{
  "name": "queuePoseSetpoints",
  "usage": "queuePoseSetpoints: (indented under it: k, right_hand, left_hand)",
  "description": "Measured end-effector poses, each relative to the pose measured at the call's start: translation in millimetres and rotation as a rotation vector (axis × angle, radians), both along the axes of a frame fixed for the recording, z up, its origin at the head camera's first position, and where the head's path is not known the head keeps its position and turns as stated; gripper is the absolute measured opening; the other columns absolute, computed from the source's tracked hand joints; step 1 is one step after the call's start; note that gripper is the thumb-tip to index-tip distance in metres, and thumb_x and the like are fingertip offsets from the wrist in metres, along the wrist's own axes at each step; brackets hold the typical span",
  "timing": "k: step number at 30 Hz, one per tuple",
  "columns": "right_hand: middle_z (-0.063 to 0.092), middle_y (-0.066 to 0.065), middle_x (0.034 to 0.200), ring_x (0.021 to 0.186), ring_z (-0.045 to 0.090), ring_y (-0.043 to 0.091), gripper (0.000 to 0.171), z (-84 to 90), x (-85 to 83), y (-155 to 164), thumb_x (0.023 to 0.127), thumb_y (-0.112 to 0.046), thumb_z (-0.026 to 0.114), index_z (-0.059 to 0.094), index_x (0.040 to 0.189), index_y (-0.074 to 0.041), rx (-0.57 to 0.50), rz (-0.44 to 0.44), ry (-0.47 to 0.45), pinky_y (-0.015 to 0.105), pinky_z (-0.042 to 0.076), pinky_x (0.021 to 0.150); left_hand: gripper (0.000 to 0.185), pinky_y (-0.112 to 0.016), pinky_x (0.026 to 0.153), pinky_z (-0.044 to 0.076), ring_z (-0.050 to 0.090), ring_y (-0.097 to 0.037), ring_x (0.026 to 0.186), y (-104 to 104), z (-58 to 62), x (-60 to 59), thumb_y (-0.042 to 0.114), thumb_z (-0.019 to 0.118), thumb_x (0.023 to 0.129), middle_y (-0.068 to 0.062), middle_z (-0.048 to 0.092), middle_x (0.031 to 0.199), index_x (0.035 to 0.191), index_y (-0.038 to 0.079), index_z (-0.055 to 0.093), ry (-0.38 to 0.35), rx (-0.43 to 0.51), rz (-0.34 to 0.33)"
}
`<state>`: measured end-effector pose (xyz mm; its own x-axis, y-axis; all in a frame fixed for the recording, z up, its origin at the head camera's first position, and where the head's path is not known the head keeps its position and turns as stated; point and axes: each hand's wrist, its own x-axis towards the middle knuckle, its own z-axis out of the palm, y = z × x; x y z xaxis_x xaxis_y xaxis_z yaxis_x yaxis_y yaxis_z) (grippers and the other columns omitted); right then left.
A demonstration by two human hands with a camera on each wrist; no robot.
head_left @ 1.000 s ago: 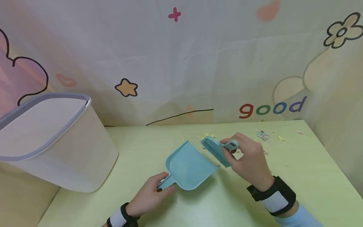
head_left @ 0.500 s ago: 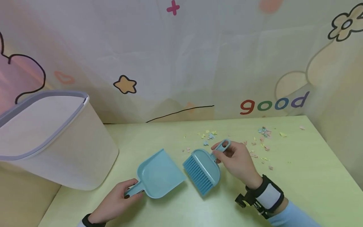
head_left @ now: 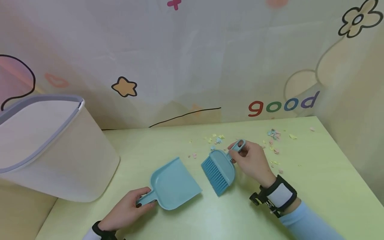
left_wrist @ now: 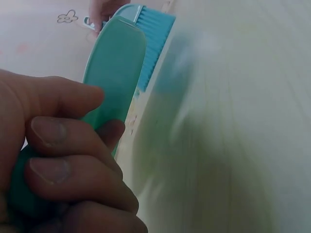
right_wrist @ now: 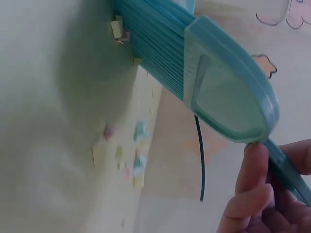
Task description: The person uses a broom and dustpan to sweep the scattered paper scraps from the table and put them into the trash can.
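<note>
My left hand (head_left: pixel 127 208) grips the handle of a light blue dustpan (head_left: pixel 175 185), fingers curled round it in the left wrist view. The pan's straight edge faces right and a shadow lies beneath it. To its right my right hand (head_left: pixel 252 161) pinches the handle of a matching blue hand brush (head_left: pixel 220 171), bristles pointing down and left. A gap separates brush and pan in the head view. Small paper scraps (head_left: pixel 218 140) lie behind the brush. In the right wrist view a few scraps (right_wrist: pixel 117 29) show at the bristles (right_wrist: pixel 150 43).
A tall white bin (head_left: pixel 75 156) with a grey-lilac rim stands at the left. More coloured paper scraps (head_left: pixel 273 134) are scattered on the pale green table (head_left: pixel 315 186) at the back right. A printed backdrop (head_left: pixel 180 60) rises behind the table.
The dustpan moved left and nearer me, then slightly back right. The brush swung left and down from behind the pan's edge, turning its flat back up, then rose slightly. Both hands kept their hold.
</note>
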<state>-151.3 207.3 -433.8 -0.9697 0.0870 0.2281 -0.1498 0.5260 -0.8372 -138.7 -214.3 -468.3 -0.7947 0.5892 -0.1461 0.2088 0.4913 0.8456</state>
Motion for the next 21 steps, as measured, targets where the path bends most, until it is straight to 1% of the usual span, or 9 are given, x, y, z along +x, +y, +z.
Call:
queuePoseSetpoints:
  k: [4,7,9,12,15,18,21]
  right_hand:
    - [0.075,0.011,0.081,0.066,0.07,0.021,0.012,7.4,-3.7,16.8,0.098,-0.012,0.067,0.075,0.102,-0.004,0.067,-0.041,0.002,0.027,0.038,0.05]
    - [0.075,0.011,0.083,0.068,0.07,0.02,0.013,14.7,-4.1,25.1,0.099,-0.014,0.067,0.075,0.105,-0.005,0.097,-0.042,-0.007,0.027,0.04,0.051]
    - [0.076,0.011,0.085,0.069,0.071,0.022,0.014,20.7,-3.3,28.9,0.099,-0.014,0.067,0.075,0.106,-0.005,0.104,-0.038,0.01,0.027,0.042,0.051]
    - [0.075,0.012,0.085,0.067,0.068,0.02,0.013,30.7,0.3,34.1,0.099,-0.013,0.067,0.076,0.105,-0.005,0.126,-0.058,0.083,0.027,0.043,0.052]
    - [0.074,0.011,0.083,0.064,0.06,0.017,0.013,38.1,5.8,38.3,0.098,-0.012,0.068,0.076,0.105,-0.005,0.171,-0.1,0.178,0.025,0.044,0.054]
    - [0.069,0.008,0.076,0.063,0.051,0.016,0.012,40.0,11.3,39.6,0.095,-0.009,0.071,0.077,0.104,-0.005,0.239,-0.133,0.266,0.024,0.042,0.054]
    - [0.071,0.005,0.078,0.061,0.049,0.014,0.011,37.1,15.5,36.4,0.092,-0.005,0.073,0.077,0.102,-0.005,0.314,-0.126,0.354,0.024,0.04,0.054]
  left_hand:
    - [0.015,-0.018,0.067,0.036,0.042,-0.001,0.074,11.0,-3.7,-4.3,0.027,0.07,0.101,0.006,0.035,0.079,0.096,0.016,0.061,0.028,0.001,-0.028]
    - [0.015,-0.017,0.068,0.036,0.041,0.0,0.074,18.8,-6.8,-6.8,0.026,0.07,0.101,0.007,0.034,0.078,0.094,0.018,0.06,0.043,0.004,-0.048]
    - [0.015,-0.017,0.068,0.036,0.041,0.0,0.073,24.1,-7.7,-7.7,0.027,0.07,0.1,0.008,0.035,0.077,0.093,0.019,0.06,0.05,-0.003,-0.054]
    - [0.016,-0.017,0.068,0.036,0.041,0.0,0.072,33.4,-5.8,-8.1,0.028,0.071,0.1,0.008,0.034,0.076,0.093,0.02,0.06,0.046,-0.017,-0.06]
    - [0.016,-0.018,0.068,0.037,0.043,-0.001,0.073,43.9,-2.1,-7.9,0.03,0.071,0.1,0.008,0.035,0.075,0.094,0.019,0.06,0.047,-0.037,-0.076]
    - [0.015,-0.02,0.07,0.039,0.046,-0.003,0.075,53.6,0.6,-7.4,0.03,0.071,0.099,0.008,0.039,0.076,0.096,0.019,0.062,0.05,-0.058,-0.091]
    - [0.014,-0.02,0.069,0.04,0.048,-0.004,0.076,61.3,1.3,-7.1,0.031,0.071,0.099,0.009,0.041,0.077,0.097,0.02,0.063,0.042,-0.082,-0.098]
